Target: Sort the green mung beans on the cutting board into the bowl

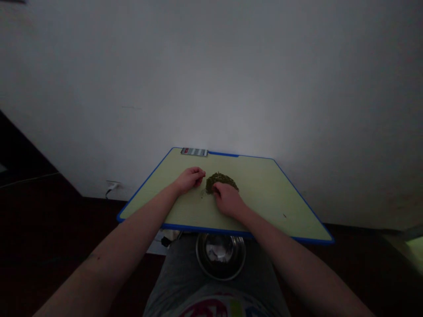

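A small heap of dark green-brown bits point(220, 178), too fine to name for sure, lies on a pale yellow-green board point(261, 189) with blue edging. Just left of the heap is my left hand point(191, 178), its fingers curled together; whatever they hold, if anything, is too small to make out. My right hand point(228, 199) reaches over the near side of the heap, thumb and fingers pinched at its edge. What lies between those fingertips is hidden. A few stray bits point(202, 192) are scattered between the two hands.
At the board's far left edge rests a phone point(194, 152) with a lit screen. A shiny metal bowl point(220, 264) sits on my lap, below the near edge. The white wall point(211, 88) stands right behind the board. One dark speck point(284, 215) lies at right.
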Available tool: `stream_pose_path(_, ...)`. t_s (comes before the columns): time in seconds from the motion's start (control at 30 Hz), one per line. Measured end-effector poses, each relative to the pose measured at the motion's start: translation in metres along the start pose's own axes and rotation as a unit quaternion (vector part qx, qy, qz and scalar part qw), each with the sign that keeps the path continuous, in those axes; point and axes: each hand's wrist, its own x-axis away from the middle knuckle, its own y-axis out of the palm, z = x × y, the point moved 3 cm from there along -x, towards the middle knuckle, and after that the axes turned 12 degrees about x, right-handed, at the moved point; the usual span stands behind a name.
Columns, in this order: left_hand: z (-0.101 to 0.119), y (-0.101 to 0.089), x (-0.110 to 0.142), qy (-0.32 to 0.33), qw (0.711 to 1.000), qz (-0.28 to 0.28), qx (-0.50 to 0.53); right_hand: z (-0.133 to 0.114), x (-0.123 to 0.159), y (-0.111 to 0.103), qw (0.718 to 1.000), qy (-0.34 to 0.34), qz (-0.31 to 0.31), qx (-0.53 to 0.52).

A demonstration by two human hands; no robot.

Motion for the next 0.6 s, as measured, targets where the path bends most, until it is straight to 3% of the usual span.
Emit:
stream_pose_path(0.2,0.002,0.001,0.000,0.003,1.000,-0.008,-0.004,-0.009,-0.001,0.001,0.999,-0.032,0.015,-0.010)
stream_pose_path(0.6,0.002,0.001,0.001,-0.001,1.000,0.002,0.001,-0.016,0.009,-0.008,0.986,-0.152,-0.014,-0.071)
